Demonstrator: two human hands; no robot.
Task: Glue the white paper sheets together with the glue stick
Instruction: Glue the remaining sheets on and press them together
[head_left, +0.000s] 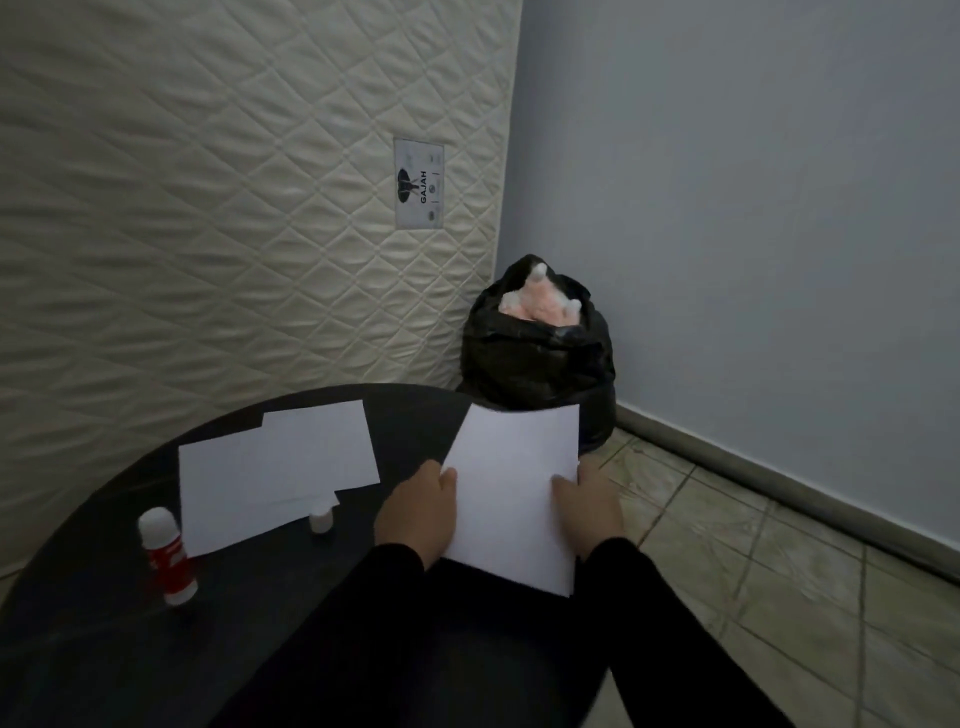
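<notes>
holding a white paper sheet (514, 493) by its two side edges, the left hand (418, 514) and the right hand (589, 506) reach out of black sleeves (665, 634) at the near rim of the round dark table (104, 649). each hand is closed on the sheet — left thumb lying on top at its left edge, right thumb on top at its right edge, the other fingers tucked under and out of sight. the sheet tilts, its near corner over the person's lap and its far edge past the table's right rim.

left of the held sheet, near the table's near-left rim, a glue stick (167, 556) stands upright, white with a red band; whether its top is capped i cannot tell. a little farther in, between the glue stick and the left hand, a small white cap (320, 518) sits on the table, just touching the near edge of the paper pile (270, 467) — several white sheets overlapping loosely, lying flat on the table's middle, well apart from the held sheet.

beyond the table's far-right rim a black plastic bag (535, 353) stands on the tiled floor (779, 571), open at the top with something pink and white showing. behind the table leans a quilted cream mattress (208, 208) with a label (418, 183) reading "gajah", and to its right is a pale blue wall (753, 208).
</notes>
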